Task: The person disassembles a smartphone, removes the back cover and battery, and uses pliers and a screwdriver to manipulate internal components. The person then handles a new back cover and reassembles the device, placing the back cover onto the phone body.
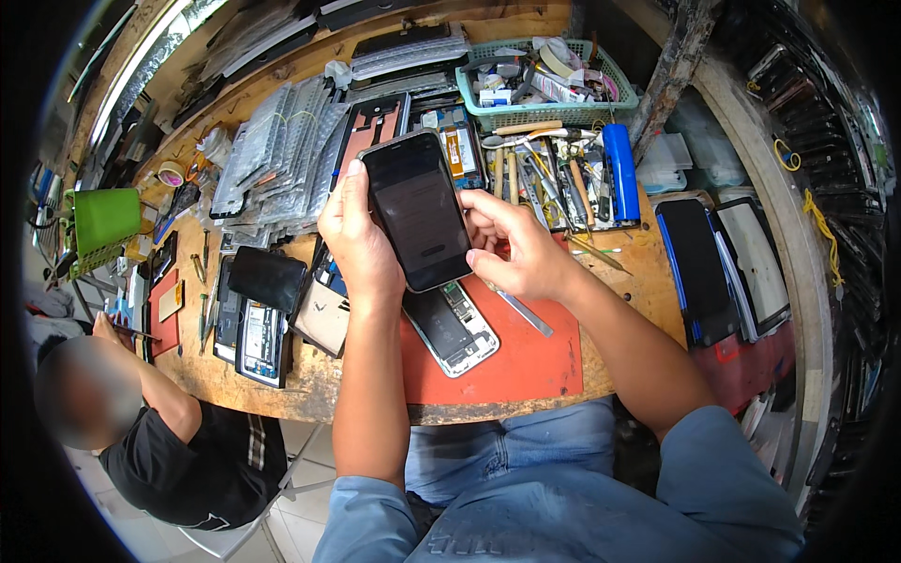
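Observation:
A black smartphone [419, 211] is held up over the bench, tilted, its dark screen facing me. My left hand [361, 230] grips it along the left side, thumb on the upper left edge. On the opposite edge my right hand [516, 242] has its fingers curled, with thumb and index fingertip against the phone's side. Below lies an opened phone body [460, 336] with a white frame, battery and circuit board showing; the held phone hides its top end. Beside it a flat metal blade [527, 314] rests on the red mat [535, 366], one end hidden.
Opened devices [261, 338] lie left of the mat. Bubble-wrapped parts [282, 150] are stacked behind. Hand tools [563, 178] fill the back right, near a green basket [526, 114] and a blue cylinder [619, 172]. A co-worker [188, 450] sits at the left.

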Action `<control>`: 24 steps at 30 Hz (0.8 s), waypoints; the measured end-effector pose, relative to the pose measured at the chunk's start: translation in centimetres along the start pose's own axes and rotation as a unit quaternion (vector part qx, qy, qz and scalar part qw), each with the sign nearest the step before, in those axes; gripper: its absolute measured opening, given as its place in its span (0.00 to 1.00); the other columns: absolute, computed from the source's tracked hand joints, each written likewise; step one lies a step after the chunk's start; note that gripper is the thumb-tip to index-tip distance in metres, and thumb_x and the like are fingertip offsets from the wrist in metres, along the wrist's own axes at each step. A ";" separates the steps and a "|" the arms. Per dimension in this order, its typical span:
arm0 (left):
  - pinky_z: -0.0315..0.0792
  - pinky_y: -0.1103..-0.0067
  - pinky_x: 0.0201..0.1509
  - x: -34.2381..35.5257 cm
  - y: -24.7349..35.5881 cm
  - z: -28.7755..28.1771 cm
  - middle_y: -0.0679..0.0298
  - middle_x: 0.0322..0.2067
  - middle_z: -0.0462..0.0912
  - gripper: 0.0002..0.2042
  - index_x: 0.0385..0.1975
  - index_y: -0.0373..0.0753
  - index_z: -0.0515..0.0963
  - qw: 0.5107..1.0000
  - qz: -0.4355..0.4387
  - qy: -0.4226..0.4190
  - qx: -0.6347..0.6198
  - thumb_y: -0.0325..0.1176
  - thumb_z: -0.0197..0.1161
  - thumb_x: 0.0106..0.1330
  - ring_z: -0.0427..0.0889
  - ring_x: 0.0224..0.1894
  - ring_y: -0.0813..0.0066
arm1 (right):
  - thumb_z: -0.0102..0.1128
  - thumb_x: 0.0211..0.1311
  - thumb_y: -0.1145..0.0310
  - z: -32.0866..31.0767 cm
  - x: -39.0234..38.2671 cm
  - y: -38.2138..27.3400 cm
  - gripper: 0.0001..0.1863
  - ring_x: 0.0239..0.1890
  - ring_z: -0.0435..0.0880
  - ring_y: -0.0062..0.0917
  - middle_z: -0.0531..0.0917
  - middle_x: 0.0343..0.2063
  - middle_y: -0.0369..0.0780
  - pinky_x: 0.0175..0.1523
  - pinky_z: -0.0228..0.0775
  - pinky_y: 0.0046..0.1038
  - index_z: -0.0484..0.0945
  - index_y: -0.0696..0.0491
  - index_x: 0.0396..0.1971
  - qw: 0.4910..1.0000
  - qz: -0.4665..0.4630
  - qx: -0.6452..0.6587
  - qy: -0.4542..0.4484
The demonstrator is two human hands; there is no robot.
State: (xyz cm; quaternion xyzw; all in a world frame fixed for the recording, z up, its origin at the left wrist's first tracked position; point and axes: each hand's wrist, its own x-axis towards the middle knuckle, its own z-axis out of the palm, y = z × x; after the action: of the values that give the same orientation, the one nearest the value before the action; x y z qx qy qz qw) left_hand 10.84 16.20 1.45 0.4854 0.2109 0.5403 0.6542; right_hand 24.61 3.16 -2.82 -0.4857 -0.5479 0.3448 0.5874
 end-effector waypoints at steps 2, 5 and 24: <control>0.75 0.83 0.44 0.0 -0.1 0.1 0.67 0.36 0.87 0.16 0.39 0.34 0.84 1.000 0.000 0.000 0.007 0.37 0.56 0.85 0.80 0.36 0.85 | 0.59 0.61 0.82 -0.1 -0.1 -0.5 0.31 0.34 0.78 0.14 0.84 0.36 0.37 0.38 0.70 0.20 0.69 0.66 0.67 1.000 0.018 0.005 0.001; 0.75 0.83 0.43 -0.4 0.2 0.6 0.68 0.36 0.87 0.16 0.38 0.33 0.84 1.000 -0.018 -0.016 -0.002 0.37 0.57 0.85 0.80 0.35 0.85 | 0.61 0.64 0.79 -0.2 0.1 -0.3 0.27 0.34 0.78 0.14 0.84 0.37 0.36 0.39 0.70 0.20 0.71 0.64 0.64 0.999 -0.001 -0.027 0.026; 0.71 0.85 0.40 -1.4 -0.7 1.1 0.73 0.33 0.82 0.16 0.37 0.33 0.84 0.998 0.006 -0.051 0.048 0.37 0.58 0.85 0.74 0.34 0.89 | 0.62 0.72 0.71 -0.6 0.1 -0.1 0.16 0.41 0.83 0.16 0.87 0.39 0.37 0.49 0.76 0.23 0.77 0.61 0.55 0.997 0.001 -0.004 0.076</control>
State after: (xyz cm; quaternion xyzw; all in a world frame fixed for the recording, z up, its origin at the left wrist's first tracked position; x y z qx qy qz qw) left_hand 11.61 14.51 1.00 0.5446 0.1995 0.5081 0.6367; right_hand 25.17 3.08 -2.64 -0.5132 -0.5025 0.3060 0.6249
